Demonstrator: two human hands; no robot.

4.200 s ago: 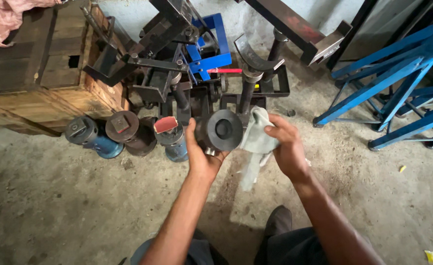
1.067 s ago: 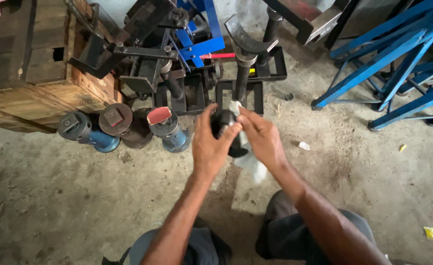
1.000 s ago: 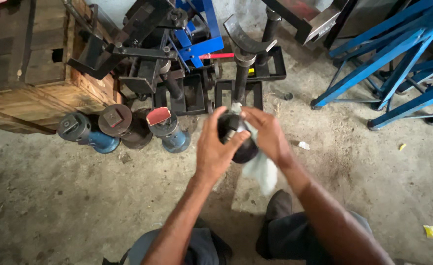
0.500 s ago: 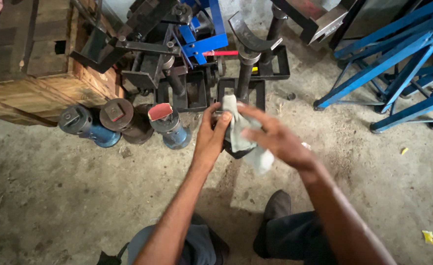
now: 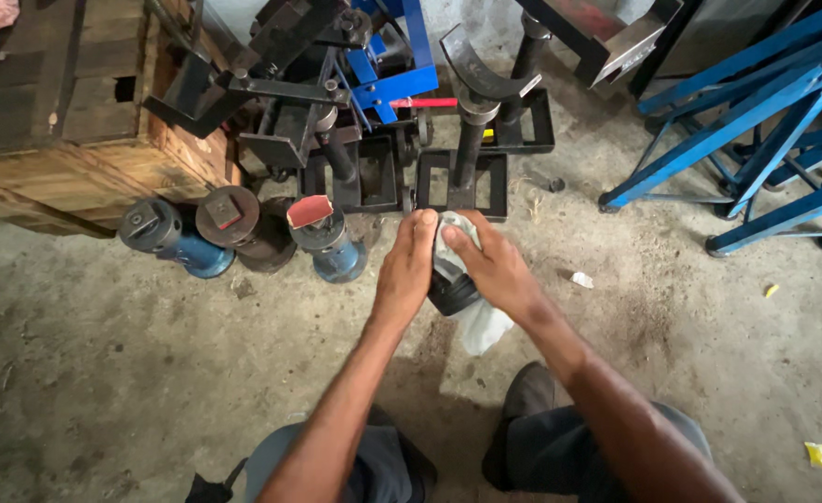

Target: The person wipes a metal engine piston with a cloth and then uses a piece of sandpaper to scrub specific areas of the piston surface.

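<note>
My left hand (image 5: pixel 404 272) grips a black round cylinder-shaped part (image 5: pixel 450 291) from its left side, just above the concrete floor. My right hand (image 5: pixel 492 265) presses a white rag (image 5: pixel 482 325) over the top and right side of the same part, and the rag's loose end hangs below my hands. Most of the black part is hidden between both hands and the cloth.
Three similar cylinders, two blue (image 5: pixel 171 238) (image 5: pixel 329 244) and one dark (image 5: pixel 242 224), lie to the left by a wooden crate (image 5: pixel 67 140). Black metal stands (image 5: pixel 459 158) rise behind my hands. Blue steel frames (image 5: pixel 746 130) stand at right. My knees (image 5: pixel 364 461) are at the bottom.
My hands and the black part have moved down and toward the stands. The right hand shifted from the part's side to its top, wrapping the rag over it.
</note>
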